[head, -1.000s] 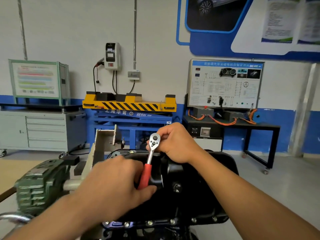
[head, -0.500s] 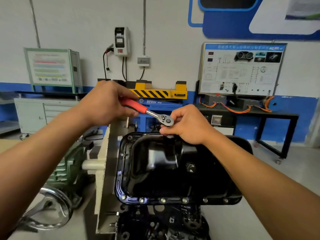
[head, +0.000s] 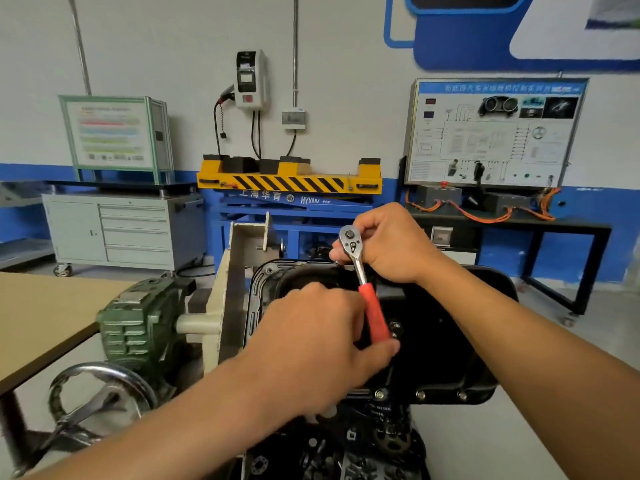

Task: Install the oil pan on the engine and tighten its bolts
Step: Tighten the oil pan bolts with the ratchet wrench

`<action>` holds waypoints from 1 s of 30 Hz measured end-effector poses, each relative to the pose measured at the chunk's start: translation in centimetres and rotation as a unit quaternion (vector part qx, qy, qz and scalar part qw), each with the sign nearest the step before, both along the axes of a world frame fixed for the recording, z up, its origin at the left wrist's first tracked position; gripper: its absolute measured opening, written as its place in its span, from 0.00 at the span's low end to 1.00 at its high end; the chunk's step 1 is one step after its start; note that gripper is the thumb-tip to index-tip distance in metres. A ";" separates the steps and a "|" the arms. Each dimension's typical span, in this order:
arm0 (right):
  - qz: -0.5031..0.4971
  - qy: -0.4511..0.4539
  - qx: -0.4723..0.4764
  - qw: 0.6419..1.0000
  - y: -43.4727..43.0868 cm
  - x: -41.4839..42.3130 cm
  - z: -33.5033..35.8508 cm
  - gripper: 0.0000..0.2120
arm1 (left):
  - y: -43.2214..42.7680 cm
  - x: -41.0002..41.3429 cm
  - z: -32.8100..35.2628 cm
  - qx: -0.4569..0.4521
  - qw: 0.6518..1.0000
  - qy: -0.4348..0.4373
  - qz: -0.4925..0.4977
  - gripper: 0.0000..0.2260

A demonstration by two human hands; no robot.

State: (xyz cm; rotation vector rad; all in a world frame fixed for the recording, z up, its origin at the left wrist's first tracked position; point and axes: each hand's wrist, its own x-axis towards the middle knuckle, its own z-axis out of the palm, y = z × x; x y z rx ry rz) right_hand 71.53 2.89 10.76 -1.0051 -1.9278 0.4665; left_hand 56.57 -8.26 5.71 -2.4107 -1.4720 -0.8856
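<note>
Ratchet (head: 361, 271) swung back over oil pan (head: 450, 341) (apparently inverted).

The location is an automotive training workshop. Evidence: a wiring trainer board (head: 491, 133), a yellow-striped lift platform (head: 289, 181), a drawer cabinet (head: 114, 230) and an engine stand (head: 239, 271).

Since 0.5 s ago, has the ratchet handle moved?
Yes. Against the oil pan, the handle swung from pointing left past the far rim to lying over the pan, pointing toward the near edge. The head stays at the far rim.
</note>
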 end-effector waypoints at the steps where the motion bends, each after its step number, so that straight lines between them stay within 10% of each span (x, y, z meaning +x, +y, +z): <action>1: -0.001 -0.002 0.001 1.000 -0.1 0.0 0.0 0.09 | 0.3 0.3 0.5 0.015 1.000 -0.010 0.017 0.23; 14: -0.016 -0.017 0.012 1.000 -0.3 0.0 0.1 0.09 | 4.0 -5.4 5.4 -0.062 0.994 -0.040 0.082 0.10; 25: 0.000 -0.015 -0.009 1.000 0.4 0.1 0.0 0.09 | 9.5 -2.5 10.4 0.145 0.977 0.157 -0.014 0.19; 30: 0.001 0.007 -0.003 1.000 0.7 0.1 -0.3 0.09 | 8.9 -0.1 8.0 0.179 0.961 -0.210 0.027 0.22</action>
